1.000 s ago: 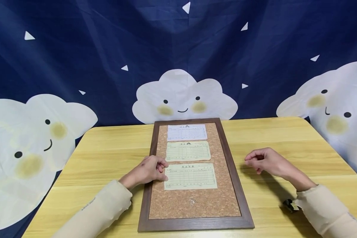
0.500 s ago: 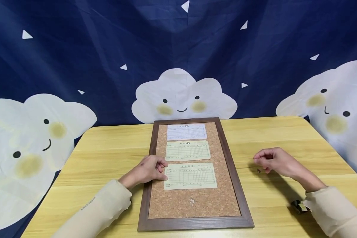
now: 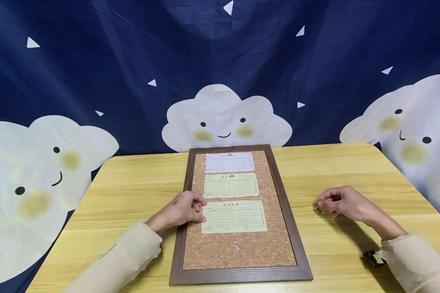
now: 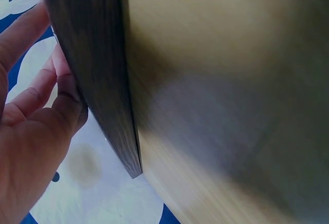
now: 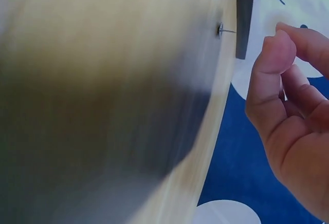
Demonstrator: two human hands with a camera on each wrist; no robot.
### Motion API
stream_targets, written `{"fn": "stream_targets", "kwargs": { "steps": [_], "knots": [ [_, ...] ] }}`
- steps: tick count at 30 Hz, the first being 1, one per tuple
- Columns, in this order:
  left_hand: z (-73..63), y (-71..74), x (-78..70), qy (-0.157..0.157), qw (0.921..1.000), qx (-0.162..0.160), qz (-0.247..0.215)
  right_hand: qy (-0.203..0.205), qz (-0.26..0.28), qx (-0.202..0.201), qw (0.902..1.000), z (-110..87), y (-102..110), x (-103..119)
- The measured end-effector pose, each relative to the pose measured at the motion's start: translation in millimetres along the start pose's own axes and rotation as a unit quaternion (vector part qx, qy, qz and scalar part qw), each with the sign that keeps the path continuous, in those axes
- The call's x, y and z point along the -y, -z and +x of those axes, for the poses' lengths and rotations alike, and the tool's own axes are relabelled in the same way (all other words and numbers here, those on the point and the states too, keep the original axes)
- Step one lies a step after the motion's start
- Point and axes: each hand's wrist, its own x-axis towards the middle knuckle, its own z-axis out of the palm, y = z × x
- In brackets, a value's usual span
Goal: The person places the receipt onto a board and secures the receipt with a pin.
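Observation:
My left hand (image 3: 181, 209) lies over the left side of a cork board (image 3: 242, 252) in a dark wood frame. Its spread index finger and thumb press the left edge of the lowest pale green form slip (image 3: 234, 219). In the left wrist view, the frame (image 4: 95, 54) hides the slip. To the right, my right hand (image 3: 346, 205) hovers low over the table, thumb and index tips close together with nothing visible between them. Just beside those fingertips a thumbtack (image 5: 220, 31) lies on the table, its point sticking out sideways.
Higher on the board are another green slip (image 3: 229, 187) and a bluish-white slip (image 3: 229, 162), each with a small dark arch-like spot at its top. A pale mark (image 3: 236, 247) shows on the lower cork. Behind the wooden table (image 3: 143, 171) hangs a dark blue cloud-print cloth (image 3: 220, 49).
My right hand has shifted right, away from the board, uncovering the thumbtack beside its fingertips. My left hand keeps its place on the slip.

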Motion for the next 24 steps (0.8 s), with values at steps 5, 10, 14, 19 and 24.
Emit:
{"fn": "stream_targets", "kwargs": {
  "steps": [5, 10, 14, 19, 24],
  "knots": [
    [-0.5, -0.2, -0.1, 0.001, 1.0, 0.0, 0.007, 0.004, 0.008, 0.019, 0.9998, -1.5, -1.5, -5.7],
    [0.0, 0.3, -1.3, -0.001, 0.9999, -0.004, 0.01, 0.003, 0.012, 0.021, 0.9997, -1.7, -2.3, -7.3],
    [0.2, 0.4, -1.8, -0.001, 1.0, -0.002, 0.007, 0.004, 0.02, 0.022, 0.9995, -1.0, -2.8, -7.7],
    [0.5, 0.3, -2.1, 0.0, 1.0, -0.001, 0.006, 0.005, 0.026, 0.024, 0.9994, 0.3, -3.0, -8.8],
    [0.3, 0.4, -2.1, 0.001, 1.0, 0.0, 0.007, 0.001, 0.028, 0.024, 0.9993, 1.5, -2.8, -10.3]
  ]
}}
